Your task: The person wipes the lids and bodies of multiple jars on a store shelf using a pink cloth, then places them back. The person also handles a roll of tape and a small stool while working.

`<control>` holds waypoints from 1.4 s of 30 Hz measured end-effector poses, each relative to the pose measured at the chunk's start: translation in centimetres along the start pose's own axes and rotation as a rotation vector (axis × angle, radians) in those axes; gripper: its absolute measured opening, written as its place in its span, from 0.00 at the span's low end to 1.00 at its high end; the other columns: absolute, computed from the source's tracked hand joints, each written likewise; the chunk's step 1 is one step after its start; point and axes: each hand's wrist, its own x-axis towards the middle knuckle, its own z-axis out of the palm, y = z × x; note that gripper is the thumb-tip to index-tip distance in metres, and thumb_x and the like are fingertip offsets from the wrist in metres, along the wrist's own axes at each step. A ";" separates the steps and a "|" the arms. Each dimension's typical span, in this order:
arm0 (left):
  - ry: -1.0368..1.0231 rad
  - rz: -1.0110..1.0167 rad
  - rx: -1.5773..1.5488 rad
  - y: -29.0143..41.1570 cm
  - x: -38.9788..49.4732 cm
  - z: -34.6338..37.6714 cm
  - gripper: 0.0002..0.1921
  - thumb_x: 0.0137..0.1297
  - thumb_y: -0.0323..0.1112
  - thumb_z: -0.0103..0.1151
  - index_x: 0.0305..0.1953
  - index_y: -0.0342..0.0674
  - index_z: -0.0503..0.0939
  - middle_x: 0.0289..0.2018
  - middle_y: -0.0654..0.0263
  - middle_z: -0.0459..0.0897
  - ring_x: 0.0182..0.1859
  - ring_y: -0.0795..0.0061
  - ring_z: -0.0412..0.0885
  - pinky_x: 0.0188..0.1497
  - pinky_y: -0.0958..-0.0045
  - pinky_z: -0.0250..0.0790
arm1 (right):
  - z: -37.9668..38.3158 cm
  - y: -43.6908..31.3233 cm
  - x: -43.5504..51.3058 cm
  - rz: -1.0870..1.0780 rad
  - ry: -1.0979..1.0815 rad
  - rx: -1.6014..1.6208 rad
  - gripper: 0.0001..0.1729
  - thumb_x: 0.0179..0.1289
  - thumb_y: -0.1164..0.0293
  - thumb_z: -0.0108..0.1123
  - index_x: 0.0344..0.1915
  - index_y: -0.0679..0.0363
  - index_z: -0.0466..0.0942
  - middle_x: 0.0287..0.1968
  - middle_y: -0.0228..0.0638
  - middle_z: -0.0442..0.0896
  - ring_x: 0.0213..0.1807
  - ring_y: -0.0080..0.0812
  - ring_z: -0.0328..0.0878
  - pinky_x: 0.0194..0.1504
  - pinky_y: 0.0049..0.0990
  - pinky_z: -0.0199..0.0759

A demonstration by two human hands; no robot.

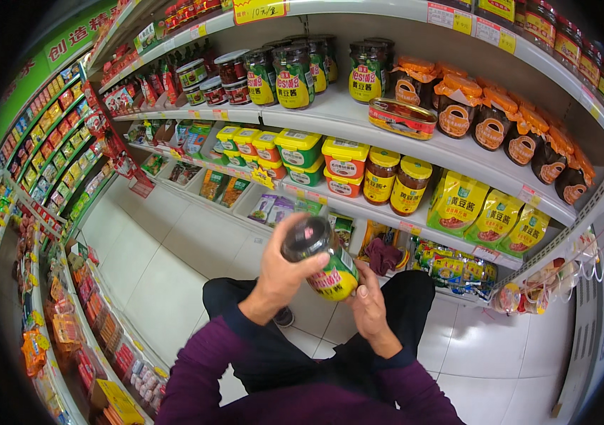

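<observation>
A glass jar of soybean paste (334, 271) with a black lid and a yellow-green label is held tilted over my lap. My left hand (286, 268) grips it around the lid and upper side, thumb across the front. At its base, the fingers of my right hand (368, 305) touch the lower side. Jars with the same label (294, 77) stand on the shelf ahead, and another such jar (364, 74) stands a little to their right. Beside that one, an oval fish tin (402, 119) sits at the shelf's front edge.
Jars with orange covers (456, 111) line the shelf's right side. Yellow-lidded tubs (299, 149), yellow-lidded jars (411, 186) and yellow pouches (458, 202) fill the shelf below. A dark red cloth (381, 255) lies on the bottom level. Snack racks (116, 340) stand at left.
</observation>
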 end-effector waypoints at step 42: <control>-0.149 0.297 0.162 10.4 32.7 6.4 0.44 0.55 0.33 0.82 0.73 0.38 0.69 0.61 0.54 0.81 0.60 0.65 0.82 0.65 0.65 0.76 | -13.9 6.5 1.9 0.534 -0.039 -0.556 0.28 0.68 0.65 0.75 0.64 0.63 0.78 0.50 0.34 0.87 0.48 0.24 0.82 0.52 0.26 0.78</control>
